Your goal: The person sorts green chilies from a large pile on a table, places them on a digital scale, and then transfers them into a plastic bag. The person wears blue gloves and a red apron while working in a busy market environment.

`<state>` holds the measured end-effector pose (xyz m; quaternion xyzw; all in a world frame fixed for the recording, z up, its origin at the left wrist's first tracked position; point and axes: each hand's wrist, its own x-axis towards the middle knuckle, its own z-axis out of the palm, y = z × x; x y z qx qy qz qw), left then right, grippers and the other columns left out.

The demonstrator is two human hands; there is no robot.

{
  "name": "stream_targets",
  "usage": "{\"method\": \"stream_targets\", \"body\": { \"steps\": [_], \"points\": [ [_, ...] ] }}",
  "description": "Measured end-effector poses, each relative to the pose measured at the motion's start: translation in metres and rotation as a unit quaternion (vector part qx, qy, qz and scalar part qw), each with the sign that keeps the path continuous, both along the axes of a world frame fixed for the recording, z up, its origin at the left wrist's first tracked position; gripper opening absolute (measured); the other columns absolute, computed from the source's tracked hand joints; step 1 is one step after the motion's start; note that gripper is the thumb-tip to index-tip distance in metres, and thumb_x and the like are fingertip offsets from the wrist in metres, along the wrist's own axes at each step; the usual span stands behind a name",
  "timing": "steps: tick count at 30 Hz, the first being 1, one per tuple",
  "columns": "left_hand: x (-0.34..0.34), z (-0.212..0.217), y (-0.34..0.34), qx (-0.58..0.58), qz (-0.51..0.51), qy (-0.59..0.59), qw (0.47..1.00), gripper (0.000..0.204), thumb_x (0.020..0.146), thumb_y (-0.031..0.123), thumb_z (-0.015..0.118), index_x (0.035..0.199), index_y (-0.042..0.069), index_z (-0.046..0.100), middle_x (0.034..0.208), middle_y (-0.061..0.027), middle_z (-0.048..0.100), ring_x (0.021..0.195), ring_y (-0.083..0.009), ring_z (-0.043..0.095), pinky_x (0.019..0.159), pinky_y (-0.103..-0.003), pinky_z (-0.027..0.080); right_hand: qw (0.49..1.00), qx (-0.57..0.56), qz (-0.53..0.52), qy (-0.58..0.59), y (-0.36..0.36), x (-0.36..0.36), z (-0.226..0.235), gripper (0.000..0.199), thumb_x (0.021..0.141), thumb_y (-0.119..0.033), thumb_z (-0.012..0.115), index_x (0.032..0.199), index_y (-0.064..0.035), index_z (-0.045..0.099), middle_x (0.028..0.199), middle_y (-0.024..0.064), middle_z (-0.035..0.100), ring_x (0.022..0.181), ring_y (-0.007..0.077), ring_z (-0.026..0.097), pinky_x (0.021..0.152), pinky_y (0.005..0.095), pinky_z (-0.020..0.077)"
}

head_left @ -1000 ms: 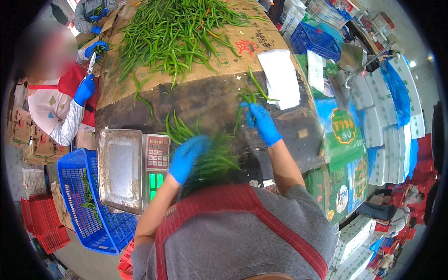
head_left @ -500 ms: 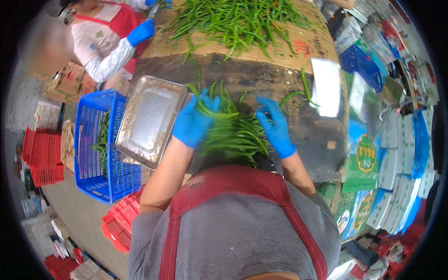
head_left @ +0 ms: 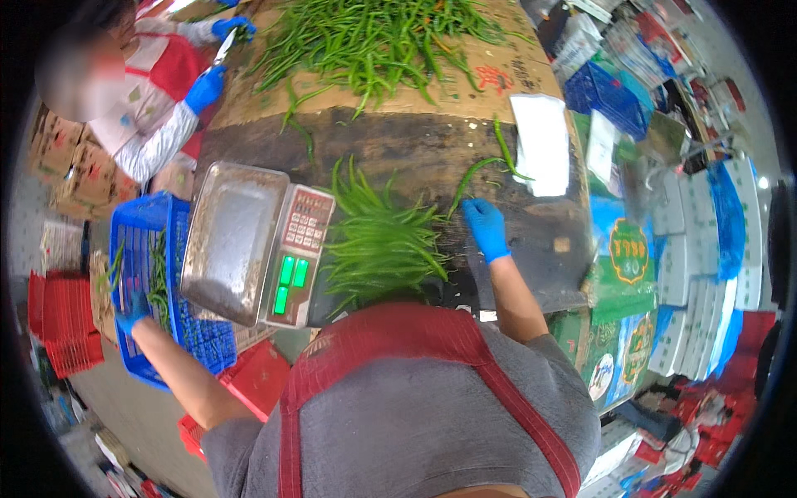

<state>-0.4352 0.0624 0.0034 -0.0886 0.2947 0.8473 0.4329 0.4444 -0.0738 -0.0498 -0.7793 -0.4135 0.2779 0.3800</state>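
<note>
My left hand [head_left: 133, 313], in a blue glove, is out at the outer side of the blue basket [head_left: 133, 365]. Motion blurs its fingers. Thin green chili peppers [head_left: 115, 264] show just above them; whether the hand grips these I cannot tell. My right hand [head_left: 487, 231], also gloved, has its fingers closed at the lower part of a long curved green chili pepper [head_left: 471, 178] on the dark tabletop. Between my arms lies a bunch of green chili peppers [head_left: 383, 241], laid roughly side by side. Left of it stands a digital scale [head_left: 237, 241] with a bare metal tray and lit green display.
A large heap of green chili peppers [head_left: 374, 46] covers the table's far end. White paper [head_left: 540, 145] lies at the right. A co-worker [head_left: 166, 66] at the far left holds a knife or scissors. Red crates [head_left: 70, 324] stand on the floor; white boxes [head_left: 689, 274] are stacked right.
My left hand has left the pepper bunch and swung left to the basket. My right hand has moved away from the bunch to the single pepper, whose end has shifted nearer me.
</note>
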Motion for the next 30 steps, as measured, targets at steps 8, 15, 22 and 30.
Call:
{"method": "stream_targets", "body": {
  "steps": [8,15,22,30],
  "points": [
    [0.149,-0.086,0.008,0.166,-0.321,-0.033,0.932,0.015,0.087,0.01,0.047,0.091,0.002,0.059,0.08,-0.0101,0.062,0.065,-0.0197,0.052,0.071,-0.035,0.047,0.973,-0.138,0.027,-0.181,0.031,0.014,-0.034,0.039,0.08,-0.042,0.063,0.082,-0.0036,0.06,0.075,0.0183,0.06,0.068,0.0373,0.056,0.063,0.0444,0.0437],
    [0.402,0.01,-0.003,0.042,-0.371,0.32,0.871,0.035,0.092,0.018,0.052,0.125,0.006,0.053,0.12,-0.0078,0.059,0.105,-0.0176,0.056,0.093,-0.034,0.043,1.0,0.009,0.026,-0.006,0.019,-0.001,0.017,0.024,0.082,-0.024,0.064,0.09,-0.0024,0.059,0.082,0.0128,0.063,0.072,0.0246,0.06,0.067,0.0348,0.0471],
    [0.57,0.072,-0.033,0.069,-0.652,0.216,0.724,0.049,0.091,0.016,0.055,0.137,0.005,0.039,0.133,-0.0116,0.049,0.1,-0.0179,0.057,0.089,-0.031,0.046,0.85,0.072,0.149,0.5,-0.004,-0.063,0.087,0.013,0.088,-0.017,0.059,0.09,-0.0046,0.059,0.079,0.0022,0.059,0.067,0.0114,0.054,0.059,0.0242,0.0432],
    [0.573,0.093,-0.038,0.145,-0.548,0.247,0.786,0.036,0.095,0.016,0.051,0.129,0.005,0.047,0.116,-0.011,0.059,0.092,-0.0166,0.059,0.084,-0.03,0.048,0.759,0.003,0.197,0.62,-0.029,-0.103,0.092,0.019,0.093,-0.018,0.05,0.101,-0.0029,0.059,0.074,0.0015,0.056,0.055,0.008,0.049,0.048,0.0213,0.0385]
  ]
}}
